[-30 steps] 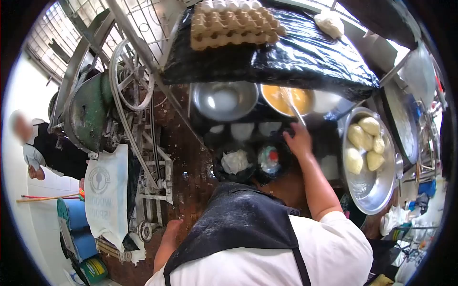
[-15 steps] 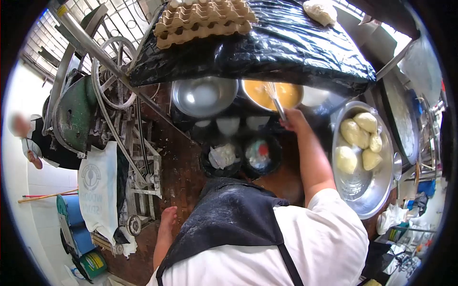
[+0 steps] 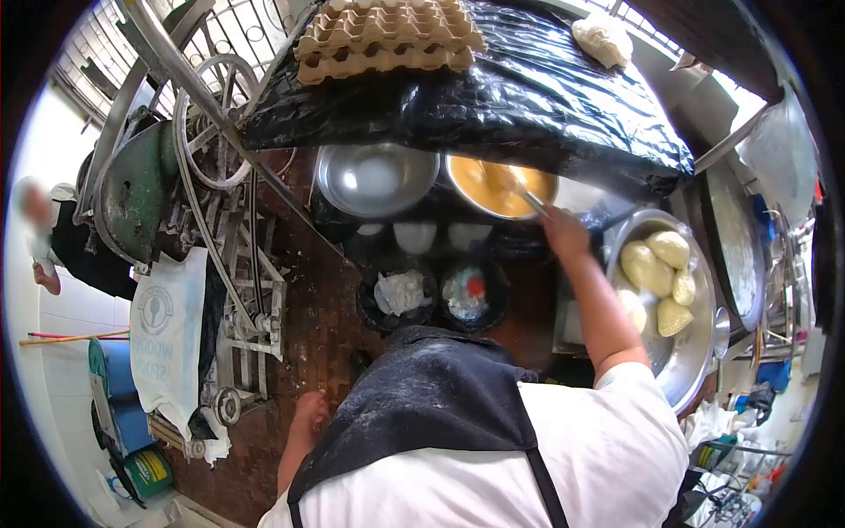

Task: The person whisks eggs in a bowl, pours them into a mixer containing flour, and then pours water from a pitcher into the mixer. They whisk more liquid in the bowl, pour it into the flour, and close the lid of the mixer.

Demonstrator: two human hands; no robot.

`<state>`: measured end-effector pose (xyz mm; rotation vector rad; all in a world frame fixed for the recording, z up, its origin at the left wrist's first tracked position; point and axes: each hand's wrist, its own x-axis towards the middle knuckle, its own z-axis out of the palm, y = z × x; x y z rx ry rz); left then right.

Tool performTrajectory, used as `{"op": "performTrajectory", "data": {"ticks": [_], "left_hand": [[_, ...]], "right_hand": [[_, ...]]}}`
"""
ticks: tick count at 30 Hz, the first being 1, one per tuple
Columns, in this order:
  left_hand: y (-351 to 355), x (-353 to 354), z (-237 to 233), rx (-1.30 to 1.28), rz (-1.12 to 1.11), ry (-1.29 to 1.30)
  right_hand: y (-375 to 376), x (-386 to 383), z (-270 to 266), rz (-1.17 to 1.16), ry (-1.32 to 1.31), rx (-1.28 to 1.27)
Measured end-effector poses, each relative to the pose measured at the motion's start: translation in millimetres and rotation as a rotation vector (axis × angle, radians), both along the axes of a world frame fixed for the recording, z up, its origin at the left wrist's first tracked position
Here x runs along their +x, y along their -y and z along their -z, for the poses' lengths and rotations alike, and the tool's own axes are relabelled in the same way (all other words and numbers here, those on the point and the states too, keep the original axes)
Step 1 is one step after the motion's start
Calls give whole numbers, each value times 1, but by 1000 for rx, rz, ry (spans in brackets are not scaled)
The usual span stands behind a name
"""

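The black-covered table (image 3: 519,110) bears egg trays (image 3: 387,40) and a pale lump (image 3: 603,40).

Beyond the orange-filled bowl (image 3: 475,211), reach is blocked by the black-covered table (image 3: 422,110); leftward, by the steel bowl (image 3: 352,189). Room is found along the near rim.

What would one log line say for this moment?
right hand: gripping whisk | whisk: in yellow-orange liquid | container: metal bowl | left hand: beside black apron
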<state>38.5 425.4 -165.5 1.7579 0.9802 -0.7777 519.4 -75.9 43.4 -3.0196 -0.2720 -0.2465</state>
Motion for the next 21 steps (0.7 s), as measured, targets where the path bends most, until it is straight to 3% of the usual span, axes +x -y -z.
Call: {"op": "performTrajectory", "data": {"ticks": [2,4,7,8,9,11,13,15,16,18,20,21], "left_hand": [[-2,13,-8,-21,-282,-49],[-1,20,-7,-48,-355,-55],[5,24,-14,-78,-427,-33],[6,24,-17,-81,-428,-7],[0,17,-6,-80,-426,-7],[-5,10,3,-66,-229,23],[-5,8,-1,-43,-155,-11],[-12,1,6,-26,-146,-57],[-17,-4,13,4,-78,-41],[-20,-5,20,33,-17,-22],[-23,-1,22,-128,-392,-101],[-20,4,15,-128,-397,-101]], "right_hand": [[5,-11,-7,-80,67,-58],[13,-13,0,-157,136,-113],[23,-4,43,378,-697,1223],[6,-16,22,677,-816,1493],[11,-18,26,678,-815,1495],[25,-18,34,677,-1214,1961],[29,-19,39,601,-1236,1978],[29,-18,36,473,-1232,1792],[24,-21,36,372,-953,1421],[8,-32,27,77,-255,427],[-7,-47,4,-34,57,-30],[-10,-48,-1,-49,89,-67]]}}
